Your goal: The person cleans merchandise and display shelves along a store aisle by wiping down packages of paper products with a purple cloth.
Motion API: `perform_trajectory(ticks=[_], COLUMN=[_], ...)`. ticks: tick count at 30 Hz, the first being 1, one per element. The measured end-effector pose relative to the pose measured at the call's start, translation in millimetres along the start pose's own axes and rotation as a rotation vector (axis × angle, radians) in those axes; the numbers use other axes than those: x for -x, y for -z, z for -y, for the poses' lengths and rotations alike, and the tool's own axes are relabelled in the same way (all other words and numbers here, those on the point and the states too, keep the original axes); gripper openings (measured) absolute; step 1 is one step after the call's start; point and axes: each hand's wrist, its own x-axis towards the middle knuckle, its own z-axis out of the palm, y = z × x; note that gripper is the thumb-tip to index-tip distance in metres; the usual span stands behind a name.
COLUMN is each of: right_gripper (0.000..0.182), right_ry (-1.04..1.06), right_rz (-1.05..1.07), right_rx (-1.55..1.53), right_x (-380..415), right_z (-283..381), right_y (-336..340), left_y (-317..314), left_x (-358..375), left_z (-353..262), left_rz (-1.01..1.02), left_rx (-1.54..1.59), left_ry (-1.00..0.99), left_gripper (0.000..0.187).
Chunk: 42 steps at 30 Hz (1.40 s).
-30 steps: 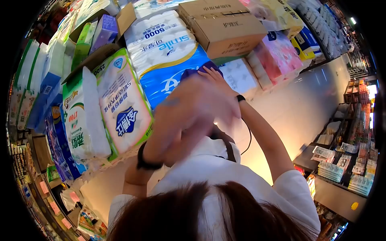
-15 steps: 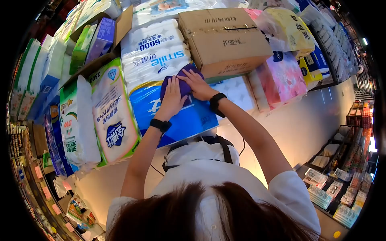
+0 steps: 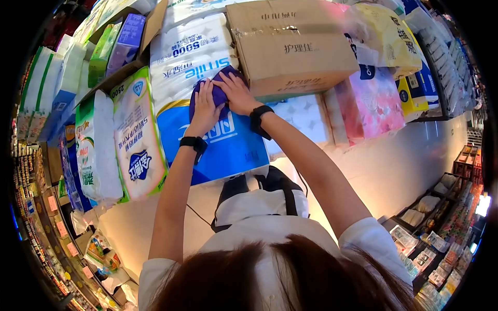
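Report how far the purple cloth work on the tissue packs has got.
Done: the purple cloth is already up on the white-and-blue plastic toilet-roll pack. In hand: the left hand and the right hand both press it flat beside the brown cardboard box. Left: the neighbouring green-and-white pack is untouched.

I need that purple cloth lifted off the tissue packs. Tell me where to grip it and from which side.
Pinch the purple cloth at its upper edge, near the cardboard box. The left hand and right hand lie flat over its lower part, pressing it against the blue-and-white smile tissue pack. It is soft and lies flat, so probably come in from above and gather a fold rather than pull from below.
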Motion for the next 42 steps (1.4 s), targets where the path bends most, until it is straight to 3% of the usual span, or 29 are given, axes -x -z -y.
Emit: perform_trajectory(ticks=[6,12,19,25,31,37,42], right_gripper=[0.073,0.077,0.069,0.072,0.064,0.062,0.061], right_ry=[0.031,0.052,-0.156,-0.206,-0.279,-0.075,-0.085], right_rz=[-0.043,-0.118,-0.051,-0.029,0.056,0.065,0.145], right_rx=[0.004,-0.055,-0.039,0.007,-0.141,-0.094,-0.156], right_x=[31,127,204,220,220,223,225], right_z=[13,55,115,125,136,114,82], right_y=[3,13,44,53,65,66,94], left_y=[6,13,11,9,26,29,18], left_x=[27,101,157,160,158,158,136], left_z=[-19,-76,-137,-139,-137,-144,-176], left_rz=[0.064,0.057,0.085,0.154,0.174,0.165,0.169], left_rx=[0.008,0.078,0.167,0.217,0.279,0.322,0.335], left_ry=[0.004,-0.091,-0.027,-0.061,-0.105,-0.09,-0.014], left_gripper=[0.085,0.087,0.078,0.074,0.063,0.064,0.064])
